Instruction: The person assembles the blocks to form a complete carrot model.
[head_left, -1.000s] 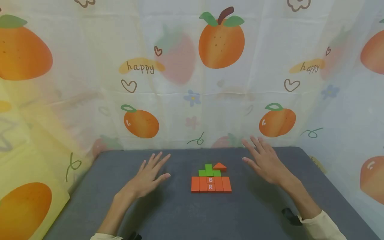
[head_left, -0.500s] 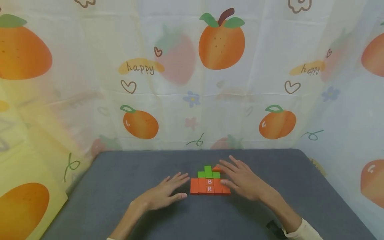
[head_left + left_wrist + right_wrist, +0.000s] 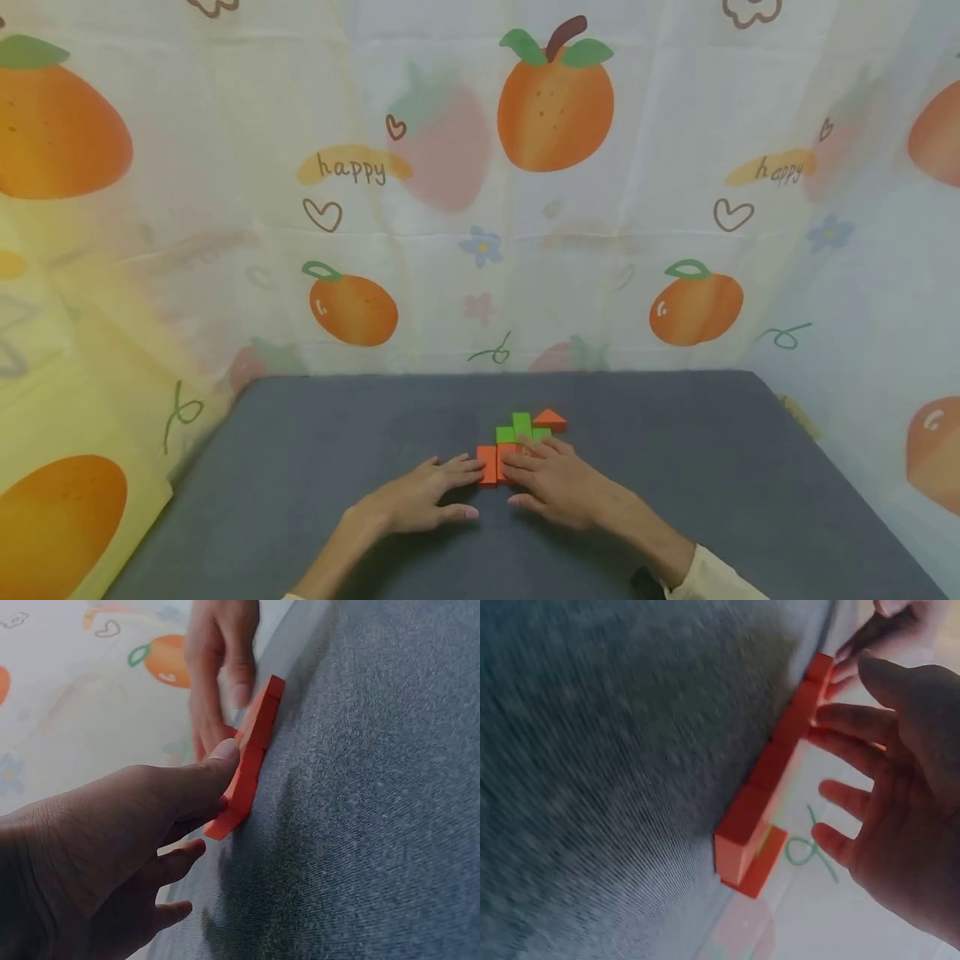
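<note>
A row of orange blocks point(image 3: 487, 467) lies on the grey table, with several green blocks point(image 3: 522, 423) stepped up behind it. An orange triangular block point(image 3: 550, 419) sits at the back right of the green ones. My left hand point(image 3: 420, 497) has its fingertips right at the row's left end, fingers loosely extended. Over the middle and right of the row spreads my right hand point(image 3: 570, 487), covering the lettered blocks in the head view. Its fingers point(image 3: 847, 724) reach over the row in the right wrist view, straight and apart. Neither hand grips a block.
The grey table point(image 3: 300, 442) extends to both sides of the blocks. Behind it hangs a pale curtain point(image 3: 442, 275) printed with oranges, and yellow fabric point(image 3: 67, 392) borders the left.
Both hands have come inward from the sides to the blocks. The right one swept left and nearer, over the orange row; the left moved right. The blocks look the same.
</note>
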Available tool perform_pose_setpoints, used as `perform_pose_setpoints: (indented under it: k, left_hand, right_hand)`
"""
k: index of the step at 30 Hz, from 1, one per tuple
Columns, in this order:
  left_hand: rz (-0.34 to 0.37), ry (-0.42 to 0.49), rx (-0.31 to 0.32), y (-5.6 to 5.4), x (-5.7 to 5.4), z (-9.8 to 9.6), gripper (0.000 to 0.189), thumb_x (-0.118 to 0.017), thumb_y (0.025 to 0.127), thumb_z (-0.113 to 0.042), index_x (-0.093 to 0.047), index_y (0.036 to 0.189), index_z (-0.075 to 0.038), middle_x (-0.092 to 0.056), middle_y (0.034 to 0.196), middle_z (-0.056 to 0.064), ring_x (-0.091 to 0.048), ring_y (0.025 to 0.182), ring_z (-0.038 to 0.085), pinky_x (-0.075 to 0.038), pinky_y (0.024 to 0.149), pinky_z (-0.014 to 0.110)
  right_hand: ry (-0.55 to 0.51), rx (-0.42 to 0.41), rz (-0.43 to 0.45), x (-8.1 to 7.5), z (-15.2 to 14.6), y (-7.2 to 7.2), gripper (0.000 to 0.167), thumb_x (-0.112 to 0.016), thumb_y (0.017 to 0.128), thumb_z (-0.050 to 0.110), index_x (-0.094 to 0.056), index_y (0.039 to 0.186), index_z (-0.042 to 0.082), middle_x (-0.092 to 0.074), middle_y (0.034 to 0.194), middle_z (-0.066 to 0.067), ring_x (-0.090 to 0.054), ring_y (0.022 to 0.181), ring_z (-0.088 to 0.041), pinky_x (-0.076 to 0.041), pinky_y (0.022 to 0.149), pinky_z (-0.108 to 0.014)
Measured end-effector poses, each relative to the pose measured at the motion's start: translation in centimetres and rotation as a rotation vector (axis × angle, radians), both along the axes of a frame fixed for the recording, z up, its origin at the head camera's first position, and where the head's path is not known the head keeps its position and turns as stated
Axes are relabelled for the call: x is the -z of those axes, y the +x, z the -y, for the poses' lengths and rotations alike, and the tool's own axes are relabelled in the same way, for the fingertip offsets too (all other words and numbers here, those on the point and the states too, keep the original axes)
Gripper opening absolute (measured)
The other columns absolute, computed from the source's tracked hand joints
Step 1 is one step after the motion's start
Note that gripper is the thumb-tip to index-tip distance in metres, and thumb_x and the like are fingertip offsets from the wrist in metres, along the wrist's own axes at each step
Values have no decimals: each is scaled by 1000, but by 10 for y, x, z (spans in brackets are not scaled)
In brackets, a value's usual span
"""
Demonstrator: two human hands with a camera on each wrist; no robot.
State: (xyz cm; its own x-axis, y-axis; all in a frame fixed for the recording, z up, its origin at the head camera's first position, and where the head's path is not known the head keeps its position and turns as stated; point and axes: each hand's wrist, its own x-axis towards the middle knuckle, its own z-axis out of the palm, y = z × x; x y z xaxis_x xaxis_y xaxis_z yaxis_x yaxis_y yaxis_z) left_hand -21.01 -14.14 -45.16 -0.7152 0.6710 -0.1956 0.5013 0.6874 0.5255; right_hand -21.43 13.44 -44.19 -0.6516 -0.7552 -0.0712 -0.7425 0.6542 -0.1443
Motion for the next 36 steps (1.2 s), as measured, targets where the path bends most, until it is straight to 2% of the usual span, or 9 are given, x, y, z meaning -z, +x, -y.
perform_pose_setpoints:
  k: [4,7,9,13,18,23,28,32,36]
  left_hand:
    - [-17,35,17,10,-10,6,48,-62,103,-49,-71,135,-15,-65,146,-1,-56,143,22,-26,127,65]
    - [-55,46,17,14,-16,8,43,-68,100,-46,-75,127,-14,-71,134,-1,-63,131,20,-31,125,65]
    - [-92,28,10,13,-17,6,49,-72,97,-45,-70,135,-13,-69,138,1,-62,133,22,-34,123,65]
    - [-169,-32,21,7,-9,-4,66,-79,92,-43,-60,148,-13,-62,149,4,-60,137,25,-45,117,57]
    - [-235,-30,29,6,1,-11,55,-85,88,-35,-69,136,-14,-69,127,0,-67,111,14,-59,96,38]
    - [-228,48,4,16,-1,-14,44,-87,86,-33,-68,122,-17,-68,113,-7,-63,94,6,-57,83,27]
    - [-209,113,15,29,0,-19,38,-86,87,-38,-60,110,-23,-62,101,-14,-54,81,0,-49,72,20]
    - [-210,105,40,35,4,-29,38,-86,87,-41,-58,107,-25,-59,96,-15,-49,77,-2,-45,71,19]
    - [-211,107,60,37,10,-39,38,-85,88,-41,-57,108,-25,-59,97,-15,-49,79,-2,-44,73,20]
  right_hand:
    - [-36,-73,62,-1,1,3,48,-47,110,49,-62,146,21,-59,154,3,-43,153,-29,-36,125,-54]
    - [-85,-77,68,-4,0,3,43,-55,108,46,-64,142,21,-60,151,1,-48,148,-28,-41,121,-53]
    - [-95,-69,19,-4,0,2,45,-62,105,45,-64,141,19,-60,149,-2,-50,144,-29,-43,118,-54]
    - [-79,-92,-134,1,3,0,50,-74,96,45,-67,137,17,-67,138,-1,-55,132,-26,-46,111,-54]
    - [-117,-91,-210,9,10,-1,45,-82,90,41,-73,127,18,-72,121,5,-58,118,-19,-46,107,-56]
    - [-145,-52,-211,-2,3,7,43,-85,87,40,-74,123,20,-72,119,5,-58,117,-20,-48,106,-55]
    - [-121,-94,-153,-11,-10,22,42,-81,90,47,-74,123,22,-72,118,8,-57,115,-16,-50,103,-50]
    - [-142,-109,-101,-3,-14,35,45,-79,91,50,-72,125,21,-71,120,9,-56,112,-13,-52,100,-43]
    - [-177,-83,-40,8,-16,45,55,-76,92,55,-67,134,21,-70,124,10,-56,115,-11,-52,101,-41]
